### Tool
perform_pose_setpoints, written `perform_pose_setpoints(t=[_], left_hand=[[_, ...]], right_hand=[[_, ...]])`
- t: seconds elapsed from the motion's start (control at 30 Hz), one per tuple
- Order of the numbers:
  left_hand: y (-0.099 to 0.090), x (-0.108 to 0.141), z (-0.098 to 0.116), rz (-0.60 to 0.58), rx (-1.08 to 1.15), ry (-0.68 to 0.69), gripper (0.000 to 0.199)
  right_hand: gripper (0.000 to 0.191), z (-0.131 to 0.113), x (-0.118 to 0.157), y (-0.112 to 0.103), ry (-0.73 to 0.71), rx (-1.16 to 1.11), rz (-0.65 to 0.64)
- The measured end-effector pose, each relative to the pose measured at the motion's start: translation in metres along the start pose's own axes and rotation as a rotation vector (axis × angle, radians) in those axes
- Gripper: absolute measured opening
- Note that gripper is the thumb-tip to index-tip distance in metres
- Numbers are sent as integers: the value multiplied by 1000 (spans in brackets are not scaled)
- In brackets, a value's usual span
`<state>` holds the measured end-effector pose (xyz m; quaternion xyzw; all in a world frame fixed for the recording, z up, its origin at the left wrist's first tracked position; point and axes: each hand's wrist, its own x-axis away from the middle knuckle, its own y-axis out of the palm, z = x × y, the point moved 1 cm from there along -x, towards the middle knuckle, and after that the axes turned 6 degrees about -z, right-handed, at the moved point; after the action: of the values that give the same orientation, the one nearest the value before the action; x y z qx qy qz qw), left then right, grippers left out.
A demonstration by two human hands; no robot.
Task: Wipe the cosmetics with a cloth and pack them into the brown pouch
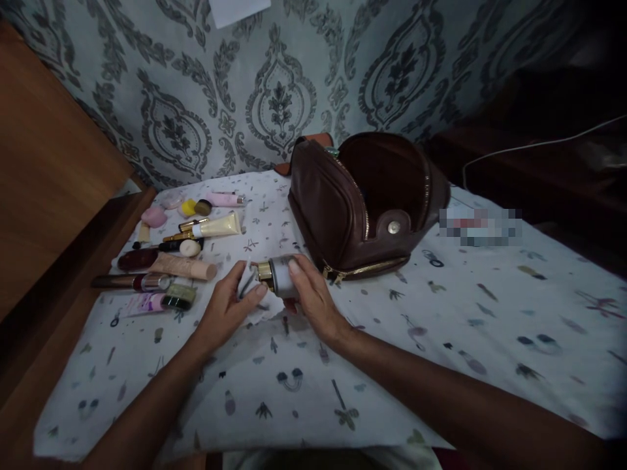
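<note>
My right hand (313, 297) is closed around a grey bottle (281, 277) with a gold neck, held on its side above the cloth. A crumpled white wipe (249, 281) is in my left hand (228, 303), its fingers closed on it and pressed against the bottle's gold end. Just behind my hands stands a brown leather bag (333, 215), its zipped top gaping. The inside of the bag is dark, so I cannot make out its contents.
Several cosmetics lie at the left, among them a cream-coloured tube (218, 226), a beige tube (181, 266) and a green-capped tube (179, 297). A patterned cloth (392, 391) covers the table. A wooden panel (49, 163) rises at the left, and a white cable (529, 145) runs at the right.
</note>
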<state>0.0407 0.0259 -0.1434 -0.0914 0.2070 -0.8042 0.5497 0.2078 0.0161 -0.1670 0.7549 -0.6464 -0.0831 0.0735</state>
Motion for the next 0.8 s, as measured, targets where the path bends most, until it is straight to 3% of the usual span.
perform_pose_setpoints(t=[0.1,0.23,0.33,0.43,0.57,0.8], left_hand=[[-1,0,1,-24,-60,61,38],[-1,1,1,-56,-176,234,66],[-1,2,1,20,-140,150,82],[-2,2,2,70,-130,50,65],[-3,0,2,-32,-97,9,39],[-4,-1,1,-19,-171,210,61]], right_hand=[[44,3,-2,-1,-1,-9,8],[47,8,-5,-3,5,-88,-6],[48,8,-5,-3,17,-87,-12],[49,5,-3,-2,29,-62,-21],[46,6,-3,-2,29,-66,-18],[52,14,-9,-5,37,-91,-23]])
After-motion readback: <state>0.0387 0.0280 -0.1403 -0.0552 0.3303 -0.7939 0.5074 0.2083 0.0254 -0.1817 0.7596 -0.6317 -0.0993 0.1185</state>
